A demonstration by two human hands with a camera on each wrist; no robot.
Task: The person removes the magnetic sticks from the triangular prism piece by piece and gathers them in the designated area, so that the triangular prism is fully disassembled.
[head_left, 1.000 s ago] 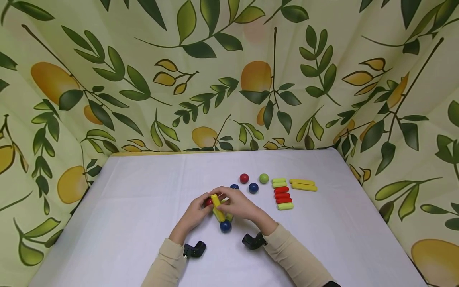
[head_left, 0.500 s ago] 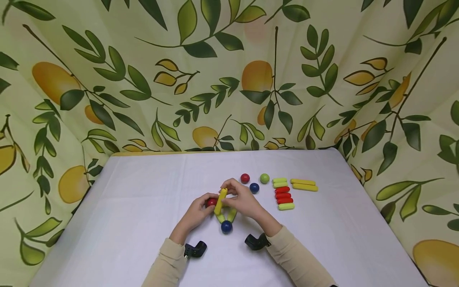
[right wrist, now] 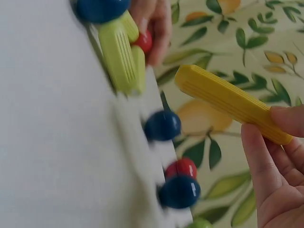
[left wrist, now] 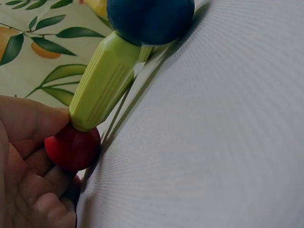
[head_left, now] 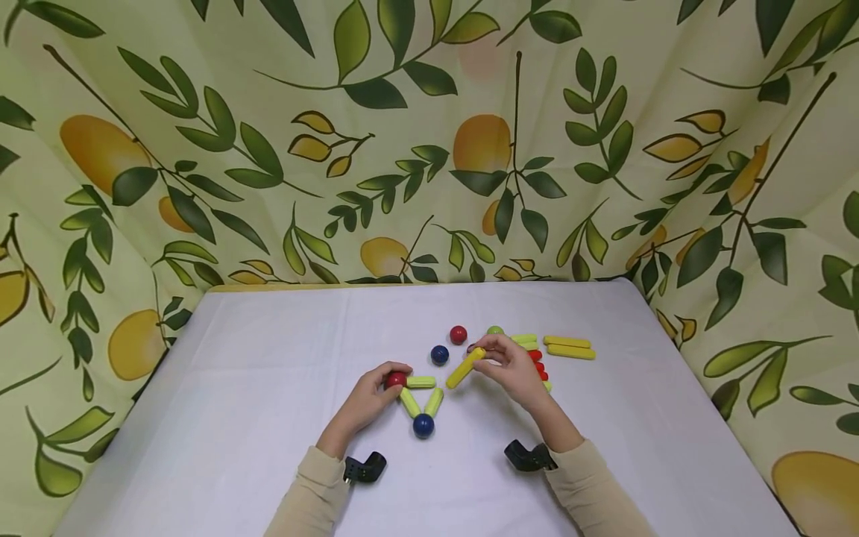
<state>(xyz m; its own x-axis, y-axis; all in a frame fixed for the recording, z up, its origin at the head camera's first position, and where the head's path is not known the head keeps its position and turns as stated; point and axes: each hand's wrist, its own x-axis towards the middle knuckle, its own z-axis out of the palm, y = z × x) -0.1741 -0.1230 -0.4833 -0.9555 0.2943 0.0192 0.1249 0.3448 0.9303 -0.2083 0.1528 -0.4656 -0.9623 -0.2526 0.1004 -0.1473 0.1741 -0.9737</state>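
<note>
Right hand (head_left: 513,371) is closed narrowly on 1 end of a long, ridged yellow bar (head_left: 465,368), which is held tilted above the white-cloth-covered table (head_left: 268,358). By the left hand (head_left: 367,397), a glossy red ball (head_left: 396,380) is gripped near the table's middle. That ball is touched by 2 short, ridged light-green bars (head_left: 410,403): 1 is pointed toward the right edge, 1 toward the near edge, where a glossy dark-blue ball (head_left: 423,426) is met. From the blue ball a 3rd light-green bar (head_left: 434,402) is slanted toward the far edge. Nearer the far edge are scattered a loose red ball (head_left: 458,335), a loose dark-blue ball (head_left: 439,355) and a light-green ball (head_left: 494,330), the last partly covered by the right hand. Short red bars (head_left: 535,355) are also partly covered; toward the far right corner, 2 long yellow bars (head_left: 569,353) are laid side by side.
</note>
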